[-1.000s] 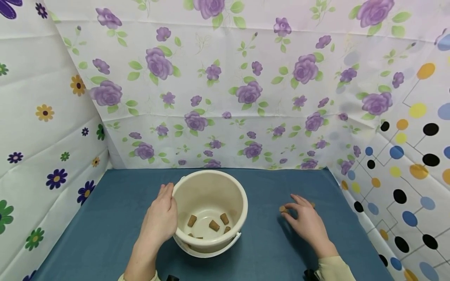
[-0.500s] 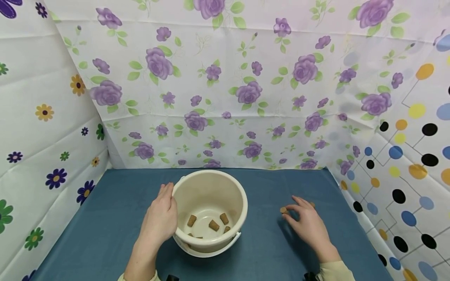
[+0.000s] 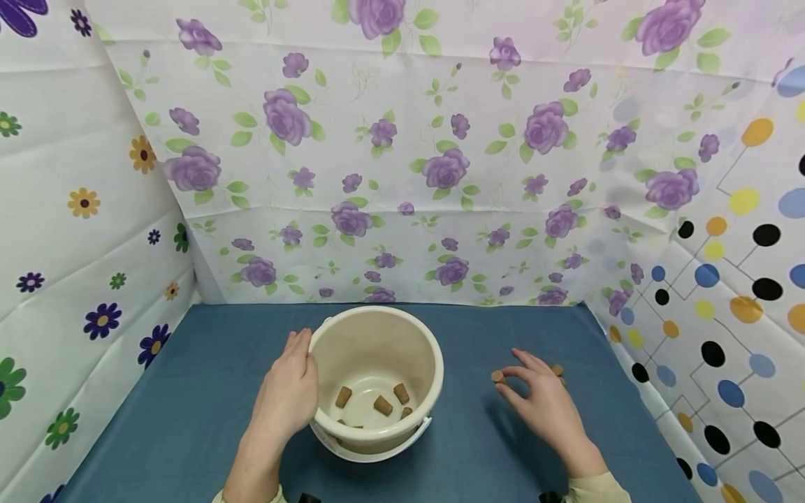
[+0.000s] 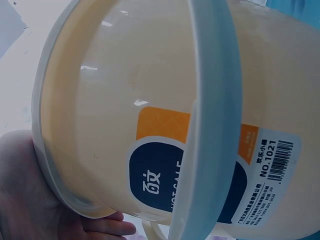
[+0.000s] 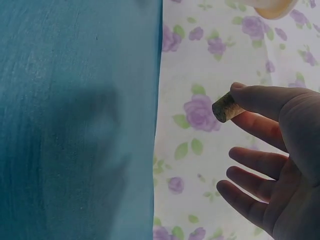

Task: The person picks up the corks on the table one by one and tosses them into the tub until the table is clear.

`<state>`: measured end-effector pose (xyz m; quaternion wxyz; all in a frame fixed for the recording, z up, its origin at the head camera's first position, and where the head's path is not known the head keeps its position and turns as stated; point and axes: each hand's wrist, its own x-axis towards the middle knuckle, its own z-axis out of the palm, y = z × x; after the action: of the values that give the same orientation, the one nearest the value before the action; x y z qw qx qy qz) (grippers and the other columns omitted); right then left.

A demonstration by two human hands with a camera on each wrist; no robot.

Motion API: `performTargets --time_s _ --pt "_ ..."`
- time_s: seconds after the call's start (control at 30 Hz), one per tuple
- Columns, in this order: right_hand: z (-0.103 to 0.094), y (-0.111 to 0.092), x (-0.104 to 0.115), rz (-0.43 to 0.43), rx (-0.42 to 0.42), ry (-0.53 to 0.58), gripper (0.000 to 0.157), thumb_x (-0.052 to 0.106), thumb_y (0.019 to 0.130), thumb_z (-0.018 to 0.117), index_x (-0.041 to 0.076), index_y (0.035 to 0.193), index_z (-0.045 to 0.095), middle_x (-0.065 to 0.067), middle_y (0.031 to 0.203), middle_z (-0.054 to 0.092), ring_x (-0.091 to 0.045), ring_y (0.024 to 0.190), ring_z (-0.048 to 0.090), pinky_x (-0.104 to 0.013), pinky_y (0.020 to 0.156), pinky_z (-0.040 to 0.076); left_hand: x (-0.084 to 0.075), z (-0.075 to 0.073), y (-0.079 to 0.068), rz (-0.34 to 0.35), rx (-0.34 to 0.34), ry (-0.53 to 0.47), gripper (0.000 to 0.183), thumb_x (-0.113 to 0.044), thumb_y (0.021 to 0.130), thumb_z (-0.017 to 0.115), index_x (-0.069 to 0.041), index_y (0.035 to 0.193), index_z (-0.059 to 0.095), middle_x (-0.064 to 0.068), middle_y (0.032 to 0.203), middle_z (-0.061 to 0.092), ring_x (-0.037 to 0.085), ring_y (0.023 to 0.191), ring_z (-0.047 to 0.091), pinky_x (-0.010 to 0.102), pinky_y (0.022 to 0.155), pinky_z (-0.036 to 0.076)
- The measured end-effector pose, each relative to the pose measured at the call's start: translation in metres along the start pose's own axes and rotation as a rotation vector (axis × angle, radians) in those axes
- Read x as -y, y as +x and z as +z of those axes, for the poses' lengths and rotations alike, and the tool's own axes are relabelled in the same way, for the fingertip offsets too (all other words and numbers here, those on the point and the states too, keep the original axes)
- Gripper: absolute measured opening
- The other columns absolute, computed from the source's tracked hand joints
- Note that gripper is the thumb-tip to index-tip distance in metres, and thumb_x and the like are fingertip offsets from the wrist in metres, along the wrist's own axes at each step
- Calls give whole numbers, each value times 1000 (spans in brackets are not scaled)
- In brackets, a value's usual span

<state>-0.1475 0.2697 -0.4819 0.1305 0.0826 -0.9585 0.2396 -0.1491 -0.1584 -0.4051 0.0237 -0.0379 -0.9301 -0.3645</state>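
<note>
A cream plastic bucket (image 3: pixel 371 342) stands upright on the blue table with several brown corks inside, one of them a cork (image 3: pixel 383 405) on its floor. My left hand (image 3: pixel 286 391) rests against the left side of its rim, fingers straight. From the left wrist, the bucket's labelled wall (image 4: pixel 125 75) and handle (image 4: pixel 217 100) fill most of the picture. To the right of the bucket, my right hand (image 3: pixel 547 402) pinches a cork (image 3: pixel 498 376) between thumb and index finger. The right wrist view shows that cork (image 5: pixel 227 107) held at the fingertips, the other fingers spread.
Just beyond my right hand, another cork (image 3: pixel 557 369) lies on the blue table (image 3: pixel 251 328), with a further bit of brown partly hidden by the hand. Floral cloth (image 3: pixel 402 175) hangs at the back; patterned sheets flank both sides.
My right hand has shifted slightly left with the cork, and more of the cork behind it shows. The left hand and the bucket keep their places.
</note>
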Motion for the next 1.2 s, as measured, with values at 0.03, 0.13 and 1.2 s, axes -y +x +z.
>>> performTargets --time_s 0.03,0.13,1.2 --pt "0 0 1 -2 -1 0 27 26 92 88 13 115 83 -20 154 57 -46 143 50 -65 102 53 0 0 0 0 -1 0 56 -22 117 26 2 168 29 22 173 27 36 163 15 61 129 19" --pt "0 0 2 -10 -8 -2 27 24 92 89 12 116 83 -20 153 58 -46 143 50 -65 102 54 0 0 0 -2 -2 0 56 -22 117 26 2 168 29 22 173 27 36 163 15 60 129 18" --pt "1 7 29 -62 -39 58 31 27 92 88 12 119 82 -17 155 57 -43 143 52 -64 104 53 1 1 1 13 -13 0 56 -22 117 26 3 167 29 23 173 27 37 162 17 60 129 19"
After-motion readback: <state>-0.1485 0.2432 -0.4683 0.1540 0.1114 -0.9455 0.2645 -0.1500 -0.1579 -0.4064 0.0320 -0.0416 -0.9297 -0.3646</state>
